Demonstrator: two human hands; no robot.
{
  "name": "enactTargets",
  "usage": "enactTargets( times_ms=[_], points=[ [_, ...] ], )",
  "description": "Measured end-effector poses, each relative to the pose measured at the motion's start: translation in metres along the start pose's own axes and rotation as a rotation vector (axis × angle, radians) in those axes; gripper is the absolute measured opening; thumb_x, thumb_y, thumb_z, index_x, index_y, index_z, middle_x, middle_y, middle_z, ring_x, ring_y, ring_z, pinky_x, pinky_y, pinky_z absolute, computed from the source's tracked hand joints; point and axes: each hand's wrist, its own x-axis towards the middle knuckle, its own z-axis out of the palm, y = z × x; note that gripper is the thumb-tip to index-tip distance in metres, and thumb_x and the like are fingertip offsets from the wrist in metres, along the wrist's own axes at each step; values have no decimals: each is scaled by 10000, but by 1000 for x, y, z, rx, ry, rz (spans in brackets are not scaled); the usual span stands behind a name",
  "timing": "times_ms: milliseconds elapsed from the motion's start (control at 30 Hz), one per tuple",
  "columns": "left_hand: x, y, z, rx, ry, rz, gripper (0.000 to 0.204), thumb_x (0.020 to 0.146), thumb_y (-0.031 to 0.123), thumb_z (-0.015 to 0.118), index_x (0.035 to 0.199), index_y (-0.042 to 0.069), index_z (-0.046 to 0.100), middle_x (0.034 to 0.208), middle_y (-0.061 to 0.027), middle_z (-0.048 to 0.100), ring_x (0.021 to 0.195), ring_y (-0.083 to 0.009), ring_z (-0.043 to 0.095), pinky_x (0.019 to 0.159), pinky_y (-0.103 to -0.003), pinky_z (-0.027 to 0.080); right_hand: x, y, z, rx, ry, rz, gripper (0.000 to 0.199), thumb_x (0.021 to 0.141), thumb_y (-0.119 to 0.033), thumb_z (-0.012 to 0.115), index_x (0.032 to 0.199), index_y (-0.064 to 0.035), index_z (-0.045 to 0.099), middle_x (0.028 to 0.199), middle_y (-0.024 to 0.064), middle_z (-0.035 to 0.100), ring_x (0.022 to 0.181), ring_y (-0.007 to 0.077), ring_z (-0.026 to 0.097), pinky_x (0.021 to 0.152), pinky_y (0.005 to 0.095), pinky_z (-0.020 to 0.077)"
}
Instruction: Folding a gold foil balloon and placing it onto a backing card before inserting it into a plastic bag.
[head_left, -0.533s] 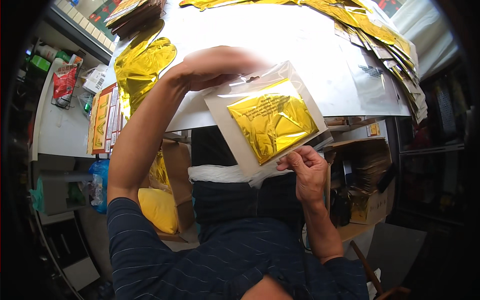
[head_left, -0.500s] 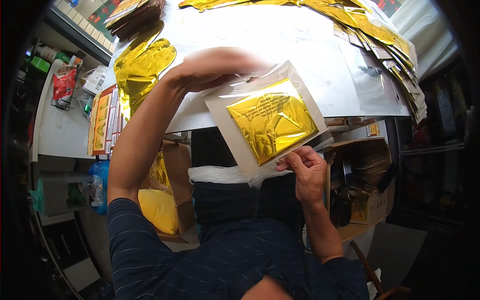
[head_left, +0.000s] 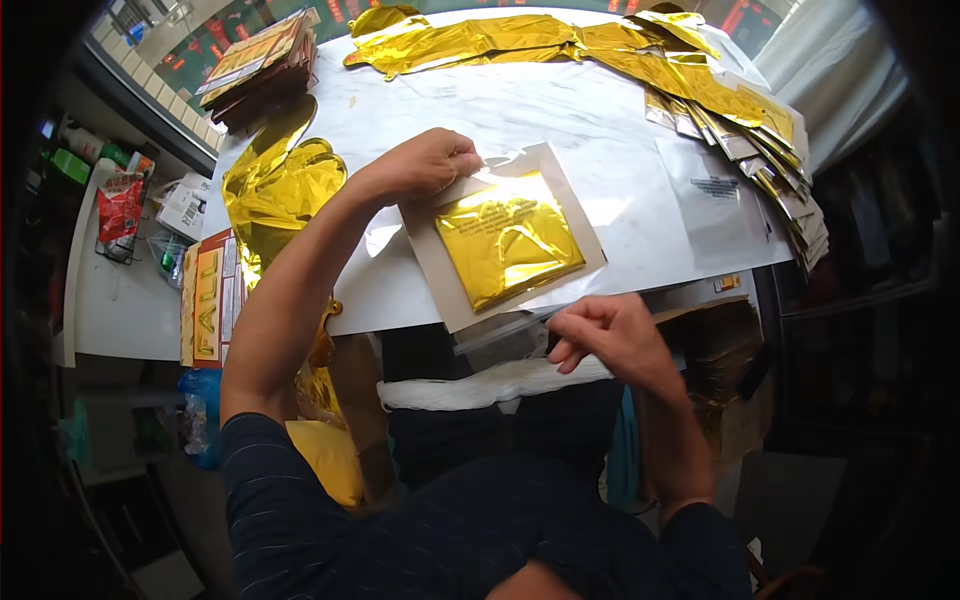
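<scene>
A clear plastic bag with a beige card [head_left: 432, 270] and a folded gold foil sheet [head_left: 515, 240] inside lies tilted near the table's front edge. My left hand [head_left: 425, 165] is closed on the bag's far left edge, fingers curled in a pinch. At the near side my right hand [head_left: 615, 335] has its thumb and fingers pinched together, by a clear film flap [head_left: 500, 332] that reaches out from the bag over the table's edge. The flap's end at my fingertips is hard to make out.
A flat gold foil balloon [head_left: 285, 180] lies at the left, near a stack of printed cards [head_left: 260, 60]. Long gold foil [head_left: 500, 42] runs along the back. At right lie fanned packets [head_left: 780, 180] and clear bags [head_left: 710, 190]. White strands [head_left: 490, 385] lie across my lap.
The bag has moved away from me, back onto the table. My left hand has come to rest on its far edge, while my right hand has turned and drawn the flap out.
</scene>
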Motion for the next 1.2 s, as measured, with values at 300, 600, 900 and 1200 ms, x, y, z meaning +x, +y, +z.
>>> enactTargets(
  times_ms=[300,600,900,1200],
  points=[
    [-23,12,16,517,623,364,383,945,208,744,1249,-2,641,1262,-226,670,1165,-399,634,984,-451,521,180,-113,-110,-1608,630,-739,332,971,-76,636,1298,-40,676,1330,164,694,1144,312,707,970,401,568],
    [-44,47,75,638,324,451,765,905,501,751,1548,194,471,1626,-238,341,1514,-478,305,1214,-702,216,263,-123,-131,-1998,384,-701,122,941,-38,582,997,27,667,1014,190,685,922,314,735,772,399,603],
    [-36,24,61,495,334,348,940,865,645,736,1525,33,464,1585,-294,369,1514,-516,284,1198,-708,206,219,-110,-142,-1861,415,-855,85,934,-15,602,993,27,646,1004,178,625,874,334,725,746,418,603],
    [-43,24,75,510,259,387,1004,809,659,783,1519,34,446,1601,-293,339,1521,-514,272,1211,-715,172,65,-54,-94,-447,586,-677,121,918,-58,729,1008,23,736,866,135,770,816,176,775,774,277,601]
  ],
)
